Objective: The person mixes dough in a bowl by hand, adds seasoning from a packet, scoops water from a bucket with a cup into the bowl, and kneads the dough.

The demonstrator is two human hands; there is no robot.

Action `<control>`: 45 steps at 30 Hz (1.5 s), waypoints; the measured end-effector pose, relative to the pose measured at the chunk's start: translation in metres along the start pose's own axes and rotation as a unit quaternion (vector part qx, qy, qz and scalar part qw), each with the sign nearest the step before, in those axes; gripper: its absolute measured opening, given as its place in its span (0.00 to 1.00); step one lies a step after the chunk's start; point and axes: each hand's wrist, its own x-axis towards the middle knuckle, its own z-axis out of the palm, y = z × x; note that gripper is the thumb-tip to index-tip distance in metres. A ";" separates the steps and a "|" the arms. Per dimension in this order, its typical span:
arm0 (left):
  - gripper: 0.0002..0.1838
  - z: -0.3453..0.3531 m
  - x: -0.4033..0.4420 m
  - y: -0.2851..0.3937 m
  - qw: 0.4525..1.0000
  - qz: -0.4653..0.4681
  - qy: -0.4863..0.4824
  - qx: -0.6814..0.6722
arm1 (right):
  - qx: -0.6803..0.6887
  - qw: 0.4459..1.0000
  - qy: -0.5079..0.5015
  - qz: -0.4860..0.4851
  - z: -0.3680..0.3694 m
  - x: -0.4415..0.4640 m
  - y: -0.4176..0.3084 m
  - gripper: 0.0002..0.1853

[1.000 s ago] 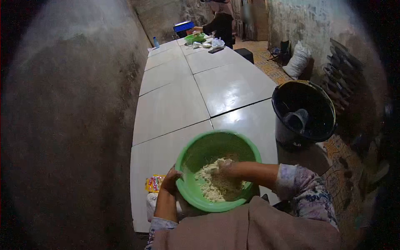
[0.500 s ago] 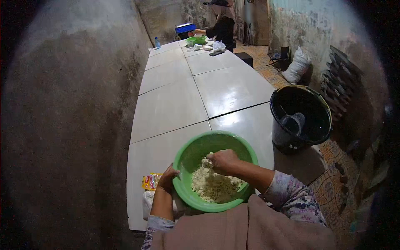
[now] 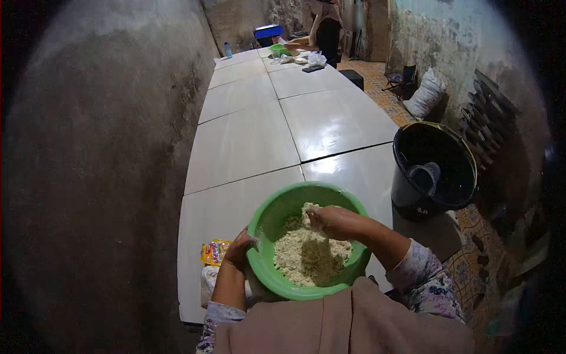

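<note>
A green basin [image 3: 263,276] stands at the near end of the table, close against my body. Inside it lies pale, crumbly dough [image 3: 295,259], loose and lumpy. My left hand [image 3: 240,248] grips the basin's left rim, thumb over the edge. Above the crumbs, my right hand [image 3: 331,223] is closed around a clump of the dough, part of which sticks out past the fingers. Beside my left wrist are a yellow and red packet [image 3: 214,252] and a white plastic bag [image 3: 209,276], partly covered by my forearm.
A black bucket [image 3: 407,192] with a clear plastic jug [image 3: 425,177] inside stands right of the white-topped table [image 3: 247,147]. At the far end, a person [image 3: 328,29] works over another green basin [image 3: 277,51]. A white sack [image 3: 425,94] leans against the right wall.
My right hand has moved slightly right within the basin, still with dough in its fingers. My left hand stays on the rim. The person at the far end has straightened up.
</note>
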 end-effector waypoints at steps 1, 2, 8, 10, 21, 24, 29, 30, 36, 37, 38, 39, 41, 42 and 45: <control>0.41 0.002 -0.002 -0.002 1.000 0.021 -0.003 -0.015 | -0.075 0.996 0.024 0.034 0.002 0.003 -0.005 0.22; 0.41 0.003 -0.003 -0.003 1.000 0.021 -0.001 -0.017 | -0.149 0.985 0.047 0.067 0.004 0.005 -0.007 0.20; 0.38 -0.018 0.005 -0.015 0.999 0.025 -0.013 -0.019 | -0.276 0.953 0.103 0.077 0.002 0.017 -0.025 0.08; 0.38 -0.019 0.004 -0.015 1.000 0.018 -0.004 -0.016 | -0.274 0.951 0.102 0.099 -0.002 0.019 -0.032 0.10; 0.34 -0.025 0.003 -0.016 0.999 0.002 0.009 -0.031 | -0.233 0.947 -0.146 0.166 -0.005 0.064 0.036 0.27; 0.35 -0.017 0.003 -0.015 0.999 0.015 0.026 -0.027 | -0.176 0.950 -0.183 0.184 0.022 0.080 0.020 0.30; 0.37 -0.023 0.003 -0.014 1.000 0.002 0.024 -0.020 | -0.514 0.803 -0.301 -0.007 0.130 0.062 0.009 0.36; 0.37 -0.025 0.003 -0.016 0.999 -0.014 0.034 -0.026 | -0.381 0.883 -0.272 0.024 0.118 0.045 -0.003 0.35; 0.37 -0.012 -0.003 -0.011 0.998 0.004 0.058 -0.025 | -0.236 0.939 -0.219 -0.121 0.086 0.002 0.024 0.29; 0.38 -0.001 -0.009 -0.003 0.997 -0.008 0.070 -0.035 | -0.265 0.941 -0.183 -0.098 0.070 0.005 0.015 0.21; 0.38 0.004 -0.011 0.001 0.996 -0.019 0.081 -0.044 | -0.294 0.942 -0.145 -0.076 0.054 0.008 0.006 0.15; 0.39 -0.018 -0.002 -0.014 0.997 -0.010 0.062 -0.036 | -0.295 0.941 -0.146 -0.075 0.044 0.008 0.002 0.15; 0.39 -0.011 -0.002 -0.008 0.998 -0.015 0.060 -0.031 | -0.218 0.974 -0.050 -0.021 0.024 0.005 -0.004 0.12; 0.39 -0.009 -0.003 -0.007 0.998 -0.020 0.060 -0.027 | -0.216 0.975 -0.052 -0.020 0.015 0.005 -0.017 0.12; 0.38 -0.023 0.001 -0.014 0.998 -0.014 0.051 -0.022 | -0.237 0.966 -0.104 0.024 -0.011 0.000 -0.054 0.24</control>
